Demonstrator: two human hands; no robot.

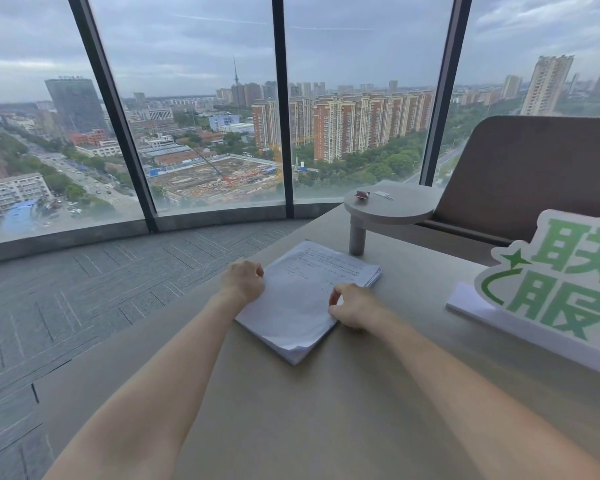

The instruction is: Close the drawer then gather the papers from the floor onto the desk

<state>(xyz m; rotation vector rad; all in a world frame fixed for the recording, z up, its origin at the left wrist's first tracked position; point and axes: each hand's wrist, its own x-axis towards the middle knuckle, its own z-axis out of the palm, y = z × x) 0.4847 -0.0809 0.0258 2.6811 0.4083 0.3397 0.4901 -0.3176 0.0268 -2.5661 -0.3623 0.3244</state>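
At the left of the frame the carpet shows no sheets, and at centre the left hand lies curled on the left edge of the papers, which sit stacked on the desk. Just right of it, the right hand pinches the stack's right edge. The stack is askew near the desk's left rim; a careless push could fan sheets off it.

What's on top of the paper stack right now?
Both hands: left hand on its left edge, right hand on its near right edge. The desk beneath the paper stack is covered.
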